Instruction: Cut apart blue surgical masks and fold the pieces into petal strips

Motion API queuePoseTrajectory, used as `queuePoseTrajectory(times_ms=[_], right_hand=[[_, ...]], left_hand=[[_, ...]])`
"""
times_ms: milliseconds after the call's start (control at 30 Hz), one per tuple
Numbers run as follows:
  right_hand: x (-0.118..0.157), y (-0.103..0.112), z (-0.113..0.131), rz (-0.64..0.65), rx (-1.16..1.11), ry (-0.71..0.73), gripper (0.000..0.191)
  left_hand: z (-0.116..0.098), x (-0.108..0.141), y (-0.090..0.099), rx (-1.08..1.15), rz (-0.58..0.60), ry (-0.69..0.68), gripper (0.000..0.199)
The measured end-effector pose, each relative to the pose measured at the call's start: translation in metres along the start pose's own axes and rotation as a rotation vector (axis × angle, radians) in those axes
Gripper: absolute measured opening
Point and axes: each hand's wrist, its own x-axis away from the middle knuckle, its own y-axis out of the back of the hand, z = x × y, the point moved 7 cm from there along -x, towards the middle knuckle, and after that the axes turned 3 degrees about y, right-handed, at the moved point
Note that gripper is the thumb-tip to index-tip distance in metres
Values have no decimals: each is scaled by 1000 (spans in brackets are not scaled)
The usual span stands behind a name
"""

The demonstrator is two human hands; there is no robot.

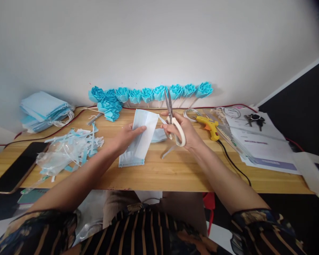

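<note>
My left hand [130, 136] grips a light blue face mask [145, 141] by its left side, thumb lying across the front. The mask is partly unfolded and slants over the table. In my right hand [187, 129] is a pair of scissors with white handles [179, 132], the fingers wrapped round the loops and the blades pointing up. A thin pale strip [162, 119] runs from the mask's upper right corner to my right fingertips, which seem to pinch it. Behind the mask lies another blue mask piece [158, 135]. Below the scissors is a loose strip [168, 152].
Blue flowers [147, 95] on sticks line the wall. Stacked masks [45, 109], cut scraps [89, 141], a plastic bag [55, 159] and a phone [18, 166] are left. A yellow glue gun [211, 127], papers [260, 138] and keys [253, 119] are right.
</note>
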Motion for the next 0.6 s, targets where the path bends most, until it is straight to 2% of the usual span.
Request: queuePoseTrajectory(times_ms=[100, 267, 467, 600], right_hand=[[-2, 6, -3, -29, 4, 9, 46], [-4, 13, -8, -68, -17, -5, 44], [-7, 18, -15, 6, -5, -62, 49], [-11, 37, -3, -61, 96, 54, 45]], left_hand=[[-2, 1, 5, -40, -34, 8, 46], [-5, 1, 5, -42, -15, 25, 46], [-6, -3, 13, -65, -38, 26, 46], [-8, -2, 17, -151, -47, 30, 44]])
